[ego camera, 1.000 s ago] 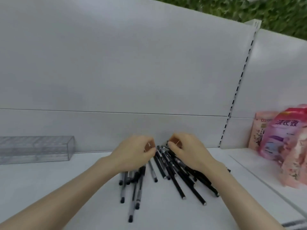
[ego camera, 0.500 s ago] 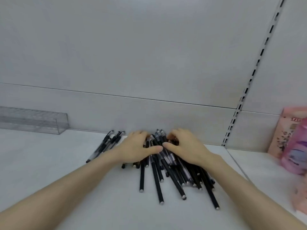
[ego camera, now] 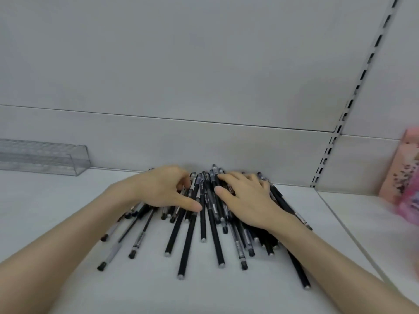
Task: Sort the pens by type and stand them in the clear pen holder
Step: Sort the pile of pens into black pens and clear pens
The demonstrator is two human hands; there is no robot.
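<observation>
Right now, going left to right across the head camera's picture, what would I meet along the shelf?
clear pen holder → left hand → right hand → slotted upright strip → pink packet. The pens spread under both hands, so they have no single place in the order.

Your pens (ego camera: 203,223), a loose heap of black and clear-barrelled ones, lying flat and overlapping, fanned toward you at the back of the shelf (ego camera: 45,211), your clear pen holder (ego camera: 45,157), a long transparent box, well left of them
</observation>
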